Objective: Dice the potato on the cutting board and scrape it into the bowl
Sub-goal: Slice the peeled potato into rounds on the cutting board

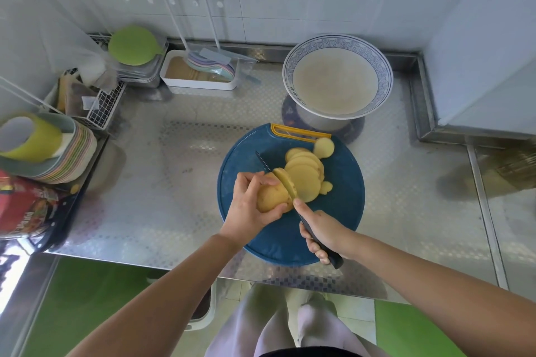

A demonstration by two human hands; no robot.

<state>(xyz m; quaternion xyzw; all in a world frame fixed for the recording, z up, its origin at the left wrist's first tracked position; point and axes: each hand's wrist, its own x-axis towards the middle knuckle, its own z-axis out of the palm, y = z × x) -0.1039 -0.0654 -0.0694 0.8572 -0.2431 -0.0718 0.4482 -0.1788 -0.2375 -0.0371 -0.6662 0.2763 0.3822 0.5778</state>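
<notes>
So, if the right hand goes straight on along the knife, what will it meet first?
Probably the potato, gripped by the left hand: the forefinger of the right hand points at its cut end. The left thumb lies near that line.

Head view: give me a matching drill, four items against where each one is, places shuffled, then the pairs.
Things:
1. round blue plastic cutting board
2. white bowl with blue patterned rim
3. black-handled knife
4. round green lid

Places:
A. gripped by the right hand
B. on stacked trays at far left
C. under the yellow potato slices
D. standing just beyond the board's far edge

Pairs: 1-C, 2-D, 3-A, 4-B
</notes>
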